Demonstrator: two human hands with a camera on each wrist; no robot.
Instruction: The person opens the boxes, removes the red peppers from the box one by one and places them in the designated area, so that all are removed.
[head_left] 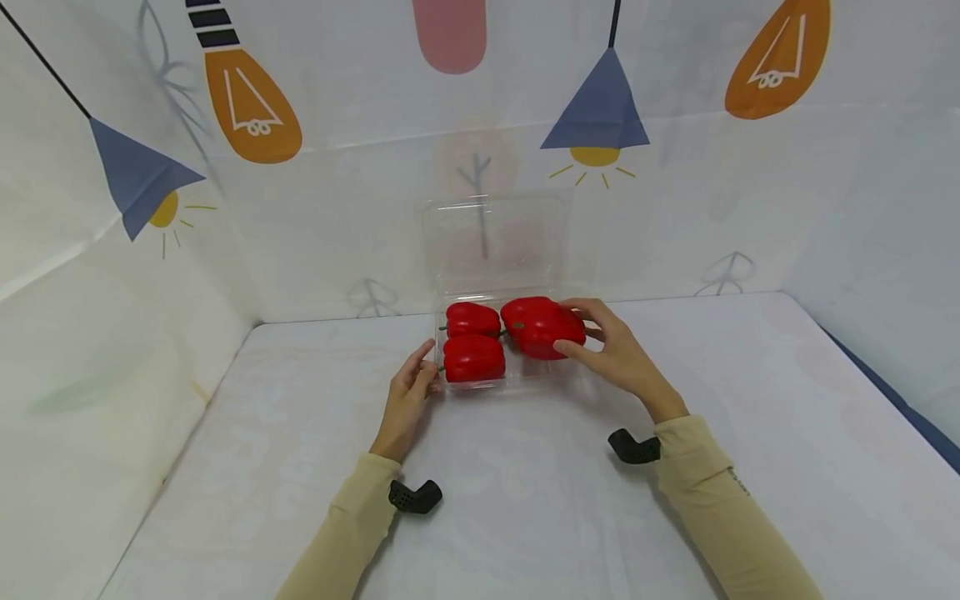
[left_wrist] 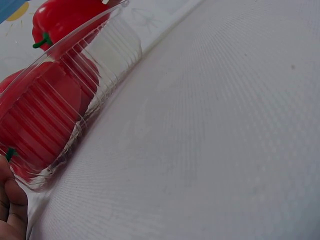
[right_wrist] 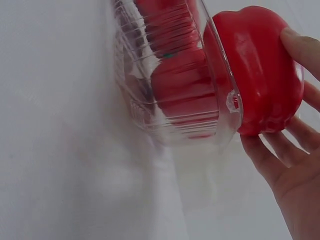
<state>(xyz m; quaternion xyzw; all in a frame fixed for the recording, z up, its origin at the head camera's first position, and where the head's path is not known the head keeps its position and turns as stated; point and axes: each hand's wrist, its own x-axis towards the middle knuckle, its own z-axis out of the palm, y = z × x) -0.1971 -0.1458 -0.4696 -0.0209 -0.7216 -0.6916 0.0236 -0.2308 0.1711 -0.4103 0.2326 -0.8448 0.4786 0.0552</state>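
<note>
A clear plastic clamshell box (head_left: 517, 385) stands with its lid (head_left: 491, 242) raised at the back. On its left side lie two red bell peppers, one at the rear (head_left: 472, 319) and one at the front (head_left: 474, 358). My right hand (head_left: 611, 346) grips another bell pepper (right_wrist: 262, 70) between thumb and fingers, above the box's right rim. Through the ribbed wall, more red pepper (right_wrist: 185, 85) shows beneath it, partly hidden. My left hand (head_left: 408, 396) rests at the box's left side with its index finger extended; the left wrist view catches only some fingers (left_wrist: 15, 197) by a corner.
White cloth (head_left: 525, 508) covers the table. Behind it hangs a white sheet (head_left: 337, 233) printed with lamps and bulbs, close to the raised lid. Black wrist-worn devices sit at the left cuff (head_left: 415, 497) and the right cuff (head_left: 633, 447).
</note>
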